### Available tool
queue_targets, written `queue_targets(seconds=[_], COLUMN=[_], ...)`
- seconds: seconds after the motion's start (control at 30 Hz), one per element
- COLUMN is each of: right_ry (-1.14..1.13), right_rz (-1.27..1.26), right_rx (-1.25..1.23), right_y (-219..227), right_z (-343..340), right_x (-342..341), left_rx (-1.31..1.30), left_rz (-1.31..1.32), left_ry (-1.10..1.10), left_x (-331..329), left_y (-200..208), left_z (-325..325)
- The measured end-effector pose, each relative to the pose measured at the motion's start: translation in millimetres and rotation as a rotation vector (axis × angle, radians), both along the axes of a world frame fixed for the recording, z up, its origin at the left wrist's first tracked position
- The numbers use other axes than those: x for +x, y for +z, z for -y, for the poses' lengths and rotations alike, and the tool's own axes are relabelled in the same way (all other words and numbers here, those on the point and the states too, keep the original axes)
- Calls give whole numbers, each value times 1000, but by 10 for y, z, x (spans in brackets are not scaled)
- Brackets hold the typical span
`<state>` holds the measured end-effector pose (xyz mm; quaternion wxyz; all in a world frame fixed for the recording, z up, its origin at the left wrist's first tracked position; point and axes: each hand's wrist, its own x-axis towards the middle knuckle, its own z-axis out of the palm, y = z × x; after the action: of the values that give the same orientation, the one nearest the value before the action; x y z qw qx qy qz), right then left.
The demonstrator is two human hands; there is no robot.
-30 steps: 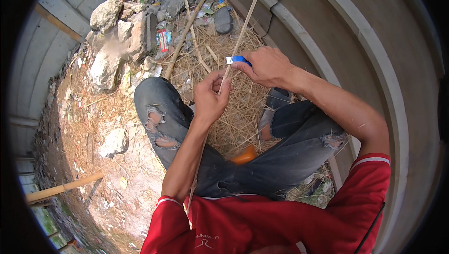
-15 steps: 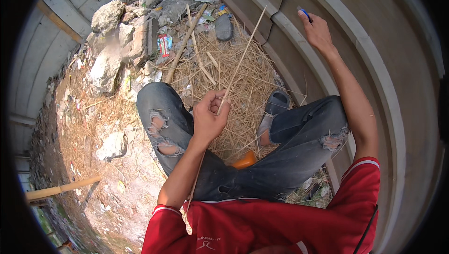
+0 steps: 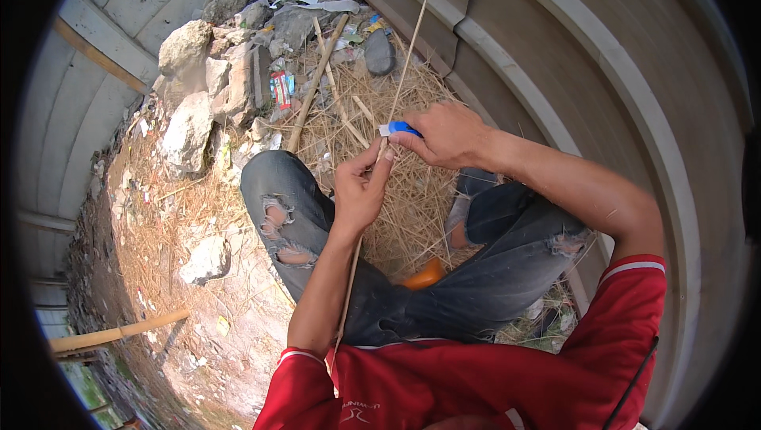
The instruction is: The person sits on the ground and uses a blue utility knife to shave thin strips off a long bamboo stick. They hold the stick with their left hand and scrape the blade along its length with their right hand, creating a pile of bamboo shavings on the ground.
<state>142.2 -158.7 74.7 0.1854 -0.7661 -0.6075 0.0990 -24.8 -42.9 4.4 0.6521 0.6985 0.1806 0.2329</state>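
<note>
**Blue cutter on thin strip, both hands loaded**

Head view, only view:
- Left hand: fingers closed in a pinch, thumb and index on the thin strip, just below the blade.
- Right hand: curled round the blue cutter, thumb along its near side. Pale blade end points left and overlaps the strip right above the left fingertips; actual contact too small to confirm.
- Strip: pale, slender, held up off the ground in front of the knees. Runs from the left hand up and slightly right, toward the ground's far edge. A similar length lies along the left forearm down to the red shirt; can't tell if it's the same piece, the hand covers the join.
- Legs in torn dark jeans, knees spread. Orange object between the thighs, partly covered, type unclear.
- Straw litter on the ground between the legs and beyond the hands.
- Far side: long stick, dark grey oval object near the ribbed wall that bounds the ground's right edge.
- Far-left corner of ground: piled rocks, red-and-blue wrapper just beside them.
</note>
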Motion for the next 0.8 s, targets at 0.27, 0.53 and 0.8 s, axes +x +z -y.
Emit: queue_targets(seconds=[0.27, 0.53, 0.8], right_ry=[-515, -810, -393], right_rz=[75, -9, -76], right_rx=[13, 230, 231], right_y=[266, 218, 414], right_z=[-48, 523, 221], right_x=[1160, 1917, 963], left_rx=[11, -104, -321], left_rz=[-55, -32, 16], left_ry=[-20, -62, -129], left_x=[-242, -429, -154], left_y=[-100, -62, 167], left_z=[146, 213, -14])
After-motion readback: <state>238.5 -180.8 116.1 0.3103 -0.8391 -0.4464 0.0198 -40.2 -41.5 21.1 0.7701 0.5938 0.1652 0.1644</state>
